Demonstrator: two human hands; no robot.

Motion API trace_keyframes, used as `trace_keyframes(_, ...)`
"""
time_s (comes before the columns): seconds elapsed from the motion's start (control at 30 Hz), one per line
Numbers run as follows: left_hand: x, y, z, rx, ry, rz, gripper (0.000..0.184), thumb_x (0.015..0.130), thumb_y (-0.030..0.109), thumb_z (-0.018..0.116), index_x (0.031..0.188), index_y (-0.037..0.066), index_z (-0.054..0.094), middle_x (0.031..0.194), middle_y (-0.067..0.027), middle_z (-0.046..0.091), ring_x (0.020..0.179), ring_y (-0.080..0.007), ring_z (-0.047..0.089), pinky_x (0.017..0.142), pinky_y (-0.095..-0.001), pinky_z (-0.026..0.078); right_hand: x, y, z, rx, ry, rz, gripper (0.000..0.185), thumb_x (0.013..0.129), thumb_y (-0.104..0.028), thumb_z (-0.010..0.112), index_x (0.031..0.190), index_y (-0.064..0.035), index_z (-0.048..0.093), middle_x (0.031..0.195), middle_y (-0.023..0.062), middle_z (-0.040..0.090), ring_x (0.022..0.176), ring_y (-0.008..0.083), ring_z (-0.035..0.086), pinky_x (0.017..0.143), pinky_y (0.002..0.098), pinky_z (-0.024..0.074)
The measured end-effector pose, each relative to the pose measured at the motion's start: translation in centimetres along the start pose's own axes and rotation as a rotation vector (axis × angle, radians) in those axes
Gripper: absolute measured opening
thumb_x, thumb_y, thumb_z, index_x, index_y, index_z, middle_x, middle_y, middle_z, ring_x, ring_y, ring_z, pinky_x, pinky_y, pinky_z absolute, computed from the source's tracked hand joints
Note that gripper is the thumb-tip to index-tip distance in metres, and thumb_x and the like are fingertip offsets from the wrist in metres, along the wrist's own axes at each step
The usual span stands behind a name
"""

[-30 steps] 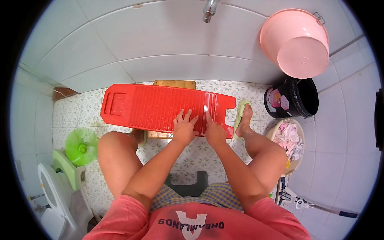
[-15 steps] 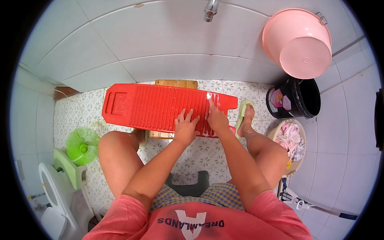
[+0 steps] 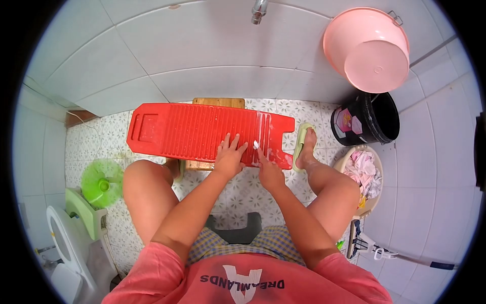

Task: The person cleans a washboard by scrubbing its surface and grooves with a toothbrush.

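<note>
A red plastic washboard (image 3: 167,129) lies across a wooden stool (image 3: 217,102) in front of me. My left hand (image 3: 230,156) rests on its ridges with the fingers spread, holding nothing. Closed near the board's notched right end, my right hand (image 3: 271,168) has a small white-tipped object (image 3: 256,145) at its fingertips; its kind is too small to make out. White suds (image 3: 261,124) run along the right-hand ridges.
At the right, a pink bucket (image 3: 377,66) hangs on the wall above a black bucket (image 3: 349,121). A beige basin (image 3: 372,205) holds clothes. A green brush (image 3: 103,184) and a toilet (image 3: 61,233) are at the left; a tap (image 3: 258,12) juts from the wall.
My right hand has moved toward me along the ridges, from the board's far side to its near side, with the white tip. My left hand stays on the board. The view has shifted slightly.
</note>
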State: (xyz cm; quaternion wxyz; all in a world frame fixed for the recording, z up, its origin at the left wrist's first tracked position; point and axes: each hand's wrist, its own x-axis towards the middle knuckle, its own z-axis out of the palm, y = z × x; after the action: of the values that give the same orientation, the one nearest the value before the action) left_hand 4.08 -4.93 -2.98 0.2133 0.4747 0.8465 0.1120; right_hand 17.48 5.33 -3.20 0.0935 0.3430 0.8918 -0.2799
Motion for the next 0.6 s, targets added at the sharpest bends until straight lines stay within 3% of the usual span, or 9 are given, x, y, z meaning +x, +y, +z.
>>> trace_keyframes(0.1, -0.5, 0.3, 0.3, 0.035, -0.010, -0.014, 0.068, 0.074, 0.023, 0.074, 0.136, 0.017, 0.046, 0.149, -0.0144, 0.028, 0.138, -0.0377, 0.021, 0.110, -0.0482, 0.026, 0.7, -0.3, -0.4, 0.015, -0.074, 0.067, 0.055, 0.092, -0.019, 0.045, 0.144, -0.0241, 0.029, 0.105, 0.0225, 0.063, 0.093, 0.0424, 0.062, 0.082, 0.0527, 0.0483)
trace_keyframes(0.17, -0.7, 0.3, 1.4, 0.047, 0.029, -0.021, 0.069, 0.073, 0.021, 0.075, 0.136, 0.019, 0.047, 0.149, -0.0136, 0.029, 0.138, -0.0384, 0.023, 0.108, -0.0492, 0.028, 2.1, 0.0, 0.1, -0.013, 0.070, 0.018, 0.054, 0.091, -0.018, 0.045, 0.143, -0.0248, 0.031, 0.103, 0.0229, 0.063, 0.095, 0.0421, 0.062, 0.082, 0.0526, 0.0481)
trace_keyframes(0.4, -1.1, 0.0, 1.5, 0.014, 0.087, -0.013, 0.063, 0.075, 0.018, 0.072, 0.134, 0.021, 0.049, 0.148, -0.0101, 0.032, 0.136, -0.0373, 0.026, 0.105, -0.0481, 0.032, 5.3, -0.8, -1.9, 0.019, -0.011, 0.093, 0.054, 0.091, -0.019, 0.045, 0.142, -0.0282, 0.032, 0.104, 0.0232, 0.063, 0.096, 0.0428, 0.061, 0.085, 0.0535, 0.0464)
trace_keyframes(0.5, -1.3, 0.1, 1.7, 0.032, 0.101, -0.017, 0.062, 0.076, 0.018, 0.071, 0.134, 0.021, 0.050, 0.148, -0.0104, 0.032, 0.135, -0.0362, 0.027, 0.105, -0.0472, 0.031, 3.8, -0.8, -2.0, 0.006, -0.085, 0.124, 0.055, 0.092, -0.020, 0.045, 0.144, -0.0303, 0.029, 0.114, 0.0234, 0.060, 0.100, 0.0415, 0.060, 0.089, 0.0517, 0.0455)
trace_keyframes(0.57, -1.2, 0.1, 1.8, 0.032, 0.102, -0.020, 0.062, 0.076, 0.019, 0.071, 0.134, 0.021, 0.050, 0.148, -0.0104, 0.032, 0.136, -0.0363, 0.026, 0.105, -0.0471, 0.031, 2.5, -0.3, -0.6, -0.088, -0.053, 0.071, 0.059, 0.093, -0.022, 0.043, 0.146, -0.0342, 0.020, 0.132, 0.0232, 0.048, 0.109, 0.0384, 0.057, 0.094, 0.0483, 0.0446)
trace_keyframes(0.6, -1.2, 0.1, 1.9, 0.034, 0.106, -0.026, 0.062, 0.076, 0.019, 0.071, 0.134, 0.021, 0.050, 0.148, -0.0104, 0.032, 0.136, -0.0363, 0.026, 0.105, -0.0471, 0.030, 2.1, 0.3, -0.1, -0.062, -0.108, 0.071, 0.067, 0.093, -0.024, 0.046, 0.147, -0.0375, 0.009, 0.144, 0.0221, 0.035, 0.123, 0.0366, 0.047, 0.096, 0.0485, 0.0431)
